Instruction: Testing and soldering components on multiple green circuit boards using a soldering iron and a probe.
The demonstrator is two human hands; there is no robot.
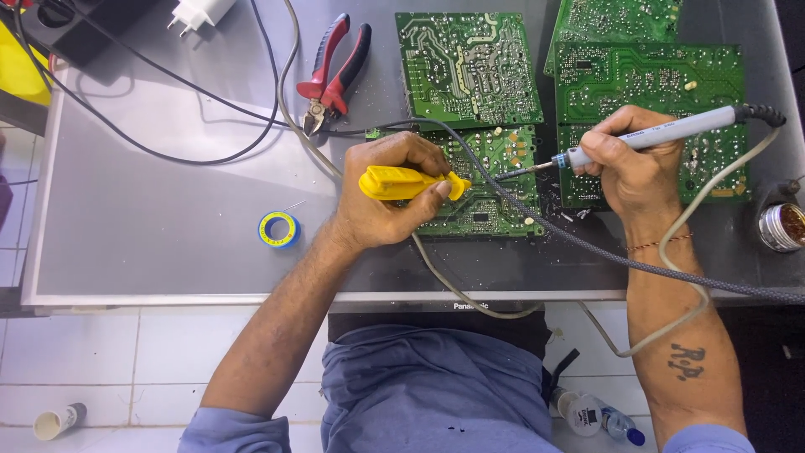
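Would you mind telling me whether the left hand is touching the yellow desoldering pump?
Touching: the head view shows the left hand wrapped around the yellow desoldering pump.

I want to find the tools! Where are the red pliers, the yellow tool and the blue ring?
red pliers (pixel 335 67), head view, on the handles.
yellow tool (pixel 394 182), head view, on its body, held by the left hand.
blue ring (pixel 279 230), head view, on its rim.

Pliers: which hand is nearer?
Left. The left hand, holding a yellow tool, sits just below-right of the pliers; the right hand is far right.
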